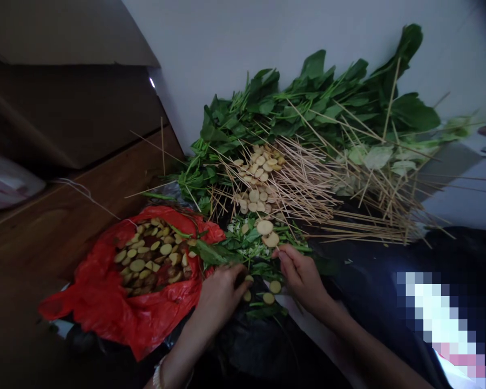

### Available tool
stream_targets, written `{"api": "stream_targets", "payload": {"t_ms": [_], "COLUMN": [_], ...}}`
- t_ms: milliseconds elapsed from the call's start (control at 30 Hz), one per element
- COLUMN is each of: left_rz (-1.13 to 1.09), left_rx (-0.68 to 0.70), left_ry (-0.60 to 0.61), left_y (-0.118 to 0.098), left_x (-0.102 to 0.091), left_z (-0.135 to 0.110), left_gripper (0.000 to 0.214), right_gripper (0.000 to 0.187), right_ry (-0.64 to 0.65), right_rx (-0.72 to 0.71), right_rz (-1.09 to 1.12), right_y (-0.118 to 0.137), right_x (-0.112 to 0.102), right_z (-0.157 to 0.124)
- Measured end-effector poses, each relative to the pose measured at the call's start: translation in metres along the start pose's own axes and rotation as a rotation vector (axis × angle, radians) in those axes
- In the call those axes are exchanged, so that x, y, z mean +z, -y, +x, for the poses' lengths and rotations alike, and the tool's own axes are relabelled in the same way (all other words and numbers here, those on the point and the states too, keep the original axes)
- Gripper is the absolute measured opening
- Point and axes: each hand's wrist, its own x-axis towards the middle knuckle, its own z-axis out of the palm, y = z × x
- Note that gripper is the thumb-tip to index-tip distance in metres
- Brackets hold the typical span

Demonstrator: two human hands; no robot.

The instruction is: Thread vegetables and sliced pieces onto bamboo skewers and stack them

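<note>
Left hand point(221, 294) pinching flat potato slice point(249, 279), right hand point(303, 276) pinched — contents unclear, skewers point(308, 186) lying left–right.

Lower left, the red bag point(105, 302) is thin plastic, crinkled and glossy. The pale slices point(154, 254) in it look matt and dry-faced. Centre right, the skewers point(328, 200) are bare pale wood, unpolished. The leaves point(308, 102) above are smooth with a faint sheen. The brown boards point(44, 237) at left are dull wood, the grain showing. At the bottom, a black sheet point(247, 346) looks like slightly shiny plastic.
</note>
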Motion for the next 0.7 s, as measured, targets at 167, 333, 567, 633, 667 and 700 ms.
{"api": "stream_targets", "payload": {"t_ms": [167, 333, 567, 633, 667, 700], "left_rz": [-0.006, -0.447, -1.466, -1.622, -1.671, -1.704], "left_rx": [0.015, 0.037, -0.267, -0.34, -0.365, -0.382], "left_ry": [0.0, -0.068, -0.206, -0.221, -0.228, -0.242], "left_y": [0.0, 0.003, 0.018, 0.023, 0.025, 0.027], "left_x": [0.002, 0.004, -0.016, -0.021, -0.023, -0.024], "left_z": [0.0, 0.003, 0.013, 0.014, 0.015, 0.015], "left_gripper": [0.004, 0.004, 0.022, 0.024, 0.026, 0.027], "right_gripper": [0.026, 0.027, 0.03, 0.03, 0.031, 0.031], "right_ry": [0.014, 0.024, 0.099, 0.152, 0.18, 0.211], "right_rx": [0.01, 0.03, 0.053, 0.053, 0.053, 0.053], "right_rz": [-0.006, 0.005, 0.058, 0.074, 0.082, 0.088], "right_y": [0.0, -0.001, 0.003, 0.006, 0.007, 0.009], "right_x": [-0.001, 0.0, 0.003, 0.004, 0.005, 0.006], "right_z": [-0.001, -0.001, -0.005, -0.007, -0.008, -0.009]}}
